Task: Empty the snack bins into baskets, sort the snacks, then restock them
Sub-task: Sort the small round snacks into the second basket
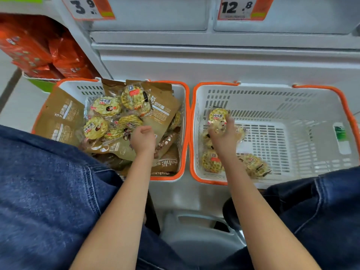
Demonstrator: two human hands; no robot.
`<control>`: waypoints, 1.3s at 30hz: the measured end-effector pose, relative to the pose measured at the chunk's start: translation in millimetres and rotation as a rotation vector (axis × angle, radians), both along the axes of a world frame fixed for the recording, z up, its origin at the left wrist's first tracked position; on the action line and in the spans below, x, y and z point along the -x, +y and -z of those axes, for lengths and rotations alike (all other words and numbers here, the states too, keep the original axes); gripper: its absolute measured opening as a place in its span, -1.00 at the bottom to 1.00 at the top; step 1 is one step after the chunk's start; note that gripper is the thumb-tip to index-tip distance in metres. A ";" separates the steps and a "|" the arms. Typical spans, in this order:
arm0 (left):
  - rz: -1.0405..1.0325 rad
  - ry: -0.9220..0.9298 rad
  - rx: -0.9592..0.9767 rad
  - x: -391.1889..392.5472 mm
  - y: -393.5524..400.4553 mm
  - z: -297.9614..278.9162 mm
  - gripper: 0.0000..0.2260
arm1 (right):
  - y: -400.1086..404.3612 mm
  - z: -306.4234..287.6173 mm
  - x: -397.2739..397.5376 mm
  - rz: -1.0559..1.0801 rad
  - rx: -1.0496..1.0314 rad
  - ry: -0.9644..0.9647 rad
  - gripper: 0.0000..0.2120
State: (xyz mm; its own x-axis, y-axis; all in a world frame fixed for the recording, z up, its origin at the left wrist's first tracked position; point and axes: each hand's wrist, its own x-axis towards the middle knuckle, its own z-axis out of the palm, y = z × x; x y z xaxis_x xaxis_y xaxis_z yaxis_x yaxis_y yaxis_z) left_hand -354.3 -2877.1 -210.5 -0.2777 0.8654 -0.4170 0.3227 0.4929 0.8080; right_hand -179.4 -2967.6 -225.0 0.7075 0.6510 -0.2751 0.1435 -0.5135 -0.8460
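While gripped, cracker pack [217,118] in right hand [224,137].

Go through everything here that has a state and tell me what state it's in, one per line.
Left basket: heaped with round cracker packs and brown pouches.
Right basket: mostly bare, a few round cracker packs at its left side.
Left hand: over the left basket's pile, fingers loosely curled, holding nothing.
Right hand: inside the right basket, holding a round cracker pack.
Shelf bins: contents not visible.
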 end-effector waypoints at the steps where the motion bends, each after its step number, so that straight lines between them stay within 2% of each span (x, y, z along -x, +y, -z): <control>1: -0.031 0.048 -0.019 6.6 7.9 -5.1 -0.83 | 14.1 -7.8 8.5 -0.066 -0.038 -0.068 -0.39; 4: -0.184 0.107 -0.005 41.4 33.0 -10.7 -0.87 | 55.0 -32.2 46.8 -0.333 -0.188 -0.033 -0.45; 7: -0.226 0.167 0.055 92.7 55.9 -5.9 -0.70 | 87.6 -25.7 83.5 -0.623 -0.169 -0.122 -0.36; 9: -0.059 0.384 0.125 122.7 64.5 -4.7 -0.47 | 108.2 -7.8 97.8 -0.689 -0.025 -0.182 -0.25; 11: 0.188 0.644 0.181 142.3 68.0 -6.6 -0.28 | 124.6 4.5 106.5 -0.725 0.103 -0.101 -0.10; 13: 0.342 0.709 0.209 153.4 74.8 -3.1 -0.14 | 138.1 13.9 111.7 -0.790 0.164 -0.077 0.02; 17: 0.305 0.363 0.143 156.7 94.1 12.8 0.00 | 164.2 12.1 114.8 -0.826 0.199 -0.104 0.13; 20: 0.044 0.053 0.040 155.7 105.6 16.3 -0.09 | 185.1 6.8 114.1 -0.832 0.196 -0.087 0.14; 22: -0.146 -0.089 0.036 159.5 112.6 21.3 -0.14 | 193.3 6.3 113.9 -0.821 0.230 -0.114 0.14; 24: -0.172 -0.098 0.055 163.7 116.7 26.0 -0.15 | 195.9 6.5 115.2 -0.790 0.231 -0.100 0.10; 27: -0.094 -0.061 0.087 165.1 119.3 31.7 -0.21 | 196.4 14.3 119.2 -0.766 0.187 0.039 0.00; 31: -0.008 -0.127 0.067 162.3 119.1 29.7 -0.18 | 196.0 19.9 127.4 -0.707 0.105 0.144 -0.31; 33: 0.033 -0.131 0.067 158.7 118.4 29.6 -0.16 | 194.9 19.3 130.7 -0.663 0.054 0.222 -0.41; 36: 0.057 -0.051 0.031 144.9 114.7 28.0 -0.13 | 191.0 23.9 137.9 -0.545 -0.012 0.277 -0.34; 39: -0.016 -0.088 0.007 138.6 110.7 28.8 -0.08 | 184.7 25.1 149.9 -0.453 -0.030 0.324 -0.13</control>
